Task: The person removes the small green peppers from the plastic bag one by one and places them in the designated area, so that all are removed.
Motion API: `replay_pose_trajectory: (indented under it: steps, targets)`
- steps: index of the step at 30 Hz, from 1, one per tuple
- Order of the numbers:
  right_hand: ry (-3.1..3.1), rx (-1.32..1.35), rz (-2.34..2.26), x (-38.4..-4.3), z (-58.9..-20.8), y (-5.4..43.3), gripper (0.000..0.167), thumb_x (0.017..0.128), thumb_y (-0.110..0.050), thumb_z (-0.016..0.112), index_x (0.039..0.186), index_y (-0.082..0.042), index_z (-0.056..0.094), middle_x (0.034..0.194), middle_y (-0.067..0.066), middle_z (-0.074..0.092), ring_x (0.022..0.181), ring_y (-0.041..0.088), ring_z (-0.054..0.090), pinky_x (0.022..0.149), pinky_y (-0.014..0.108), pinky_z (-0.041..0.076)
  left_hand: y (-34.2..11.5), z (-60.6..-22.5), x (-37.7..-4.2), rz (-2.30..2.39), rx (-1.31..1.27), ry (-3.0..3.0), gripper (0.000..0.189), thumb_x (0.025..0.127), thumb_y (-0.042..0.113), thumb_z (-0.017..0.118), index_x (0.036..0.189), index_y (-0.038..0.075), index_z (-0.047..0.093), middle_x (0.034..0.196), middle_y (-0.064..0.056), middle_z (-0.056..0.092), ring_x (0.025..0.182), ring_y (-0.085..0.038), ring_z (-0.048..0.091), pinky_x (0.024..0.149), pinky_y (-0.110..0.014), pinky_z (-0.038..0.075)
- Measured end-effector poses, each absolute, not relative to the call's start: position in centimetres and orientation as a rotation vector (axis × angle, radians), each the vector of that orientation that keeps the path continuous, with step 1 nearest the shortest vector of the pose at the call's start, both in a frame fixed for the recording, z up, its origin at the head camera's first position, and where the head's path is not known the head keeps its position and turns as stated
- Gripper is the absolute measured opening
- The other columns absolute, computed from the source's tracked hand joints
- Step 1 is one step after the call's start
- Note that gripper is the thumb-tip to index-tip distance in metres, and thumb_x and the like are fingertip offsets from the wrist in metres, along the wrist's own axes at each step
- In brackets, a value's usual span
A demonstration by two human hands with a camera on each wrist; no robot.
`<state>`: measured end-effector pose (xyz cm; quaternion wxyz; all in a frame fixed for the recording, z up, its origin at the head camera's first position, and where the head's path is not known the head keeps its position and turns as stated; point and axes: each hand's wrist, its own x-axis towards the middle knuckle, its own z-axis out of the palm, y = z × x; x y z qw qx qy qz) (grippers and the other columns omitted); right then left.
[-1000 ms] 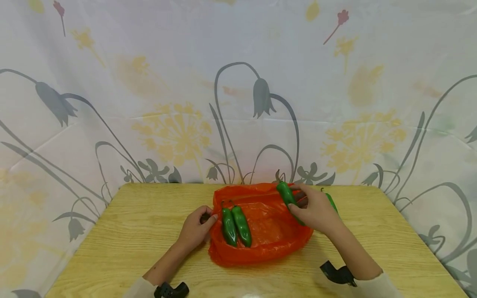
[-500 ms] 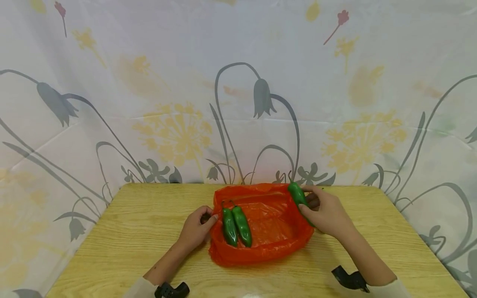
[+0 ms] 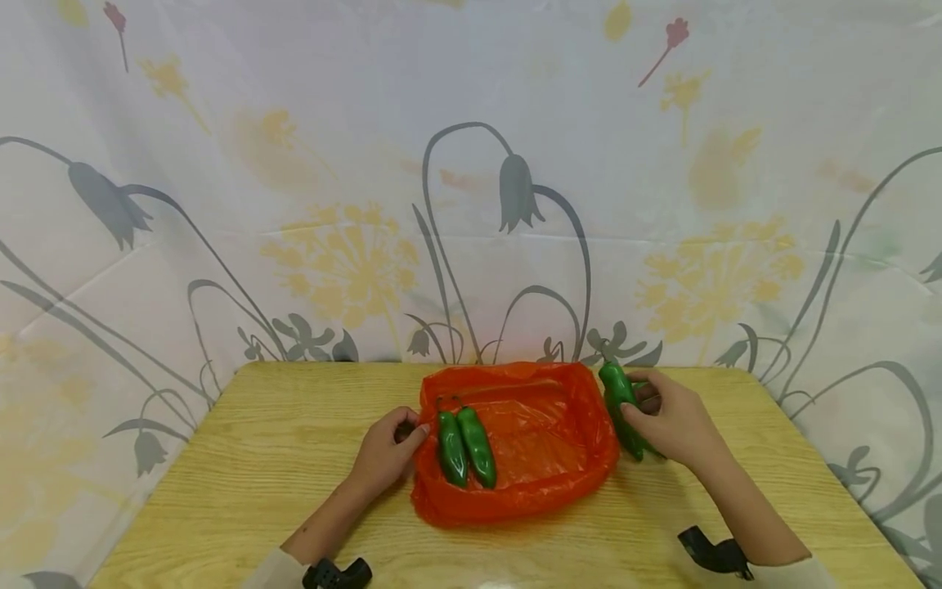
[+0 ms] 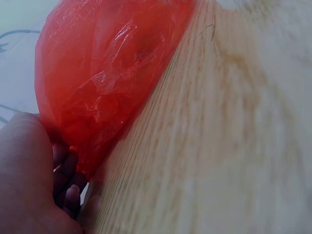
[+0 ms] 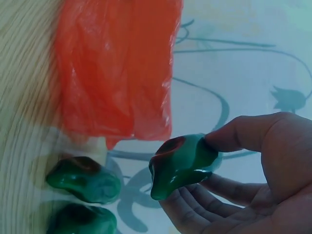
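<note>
My right hand (image 3: 675, 421) holds a green chili pepper (image 3: 616, 383) between thumb and fingers, just outside the right side of a red plastic bag (image 3: 526, 499). In the right wrist view that held pepper (image 5: 183, 165) hangs tip toward the camera, clear of the bag's wall. Below it, two more green peppers rest on the table, a nearer pepper (image 5: 85, 180) and a lower pepper (image 5: 83, 223); my hand mostly hides them from the head camera. Inside the wide-mouthed bag lie two peppers side by side at the left, one pepper (image 3: 452, 450) and another pepper (image 3: 478, 448). My left hand (image 3: 386, 451) pinches the bag's left edge.
The wooden table (image 3: 272, 458) stretches around the bag on all sides. A pale curtain (image 3: 471, 204) with a flower print hangs right behind the table's back edge. Dark wrist cameras sit at both wrists, such as the left camera (image 3: 337, 573).
My right hand has carried the pepper rightward, from over the bag's right part to beyond its right rim. My left hand and the two peppers in the bag have stayed put.
</note>
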<state>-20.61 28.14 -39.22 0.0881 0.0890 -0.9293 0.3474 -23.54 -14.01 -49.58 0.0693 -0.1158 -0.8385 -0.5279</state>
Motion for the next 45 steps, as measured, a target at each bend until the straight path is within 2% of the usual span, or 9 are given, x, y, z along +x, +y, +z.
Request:
replay_pose_trajectory:
  steps: [6, 17, 25, 37, 45]
  targets:
    - [-2.789, 0.216, 1.022, -21.2, -39.4, 29.4, 0.051, 0.1, -0.019, 0.072, 0.142, 0.005, 0.057, 0.112, 0.023, 0.071, 0.096, 0.036, 0.073, 0.074, 0.046, 0.062, -14.1, -49.7, -23.5, -1.584, -0.344, -2.524, 0.009, 0.099, 0.018, 0.074, 0.094, 0.014, 0.068, 0.082, 0.002, 0.06, 0.078, -0.013, 0.055, 0.073, -0.025, 0.045]
    - [-2.855, 0.116, 0.98, -21.5, -39.1, 31.8, 0.057, 0.103, -0.027, 0.068, 0.145, 0.007, 0.052, 0.12, 0.031, 0.066, 0.107, 0.048, 0.068, 0.075, 0.051, 0.06, -14.0, -49.7, -23.7, -1.567, -0.35, -2.518, 0.008, 0.099, 0.017, 0.074, 0.093, 0.015, 0.069, 0.081, 0.004, 0.06, 0.077, -0.011, 0.055, 0.072, -0.025, 0.045]
    - [-2.898, 0.063, 0.956, -21.7, -39.1, 33.0, 0.061, 0.101, -0.025, 0.071, 0.146, 0.01, 0.049, 0.118, 0.032, 0.066, 0.108, 0.05, 0.067, 0.076, 0.052, 0.059, -14.0, -49.8, -23.7, -1.577, -0.344, -2.526, 0.009, 0.099, 0.016, 0.074, 0.094, 0.013, 0.068, 0.082, 0.002, 0.06, 0.078, -0.013, 0.055, 0.073, -0.025, 0.045]
    - [-2.972, -0.045, 0.97, -22.3, -39.4, 34.8, 0.065, 0.105, -0.03, 0.065, 0.149, 0.012, 0.043, 0.125, 0.037, 0.062, 0.102, 0.048, 0.066, 0.077, 0.054, 0.058, -14.1, -49.7, -23.7, -1.543, -0.342, -2.532, 0.008, 0.099, 0.017, 0.073, 0.094, 0.014, 0.069, 0.081, 0.003, 0.059, 0.076, -0.012, 0.054, 0.072, -0.026, 0.044]
    - [-3.018, -0.095, 0.966, -22.8, -40.1, 35.9, 0.064, 0.105, -0.031, 0.063, 0.148, 0.014, 0.043, 0.126, 0.039, 0.062, 0.105, 0.052, 0.065, 0.078, 0.057, 0.056, -14.1, -49.8, -23.7, -1.553, -0.343, -2.531, 0.008, 0.099, 0.018, 0.073, 0.094, 0.014, 0.068, 0.08, 0.003, 0.058, 0.076, -0.012, 0.054, 0.071, -0.026, 0.044]
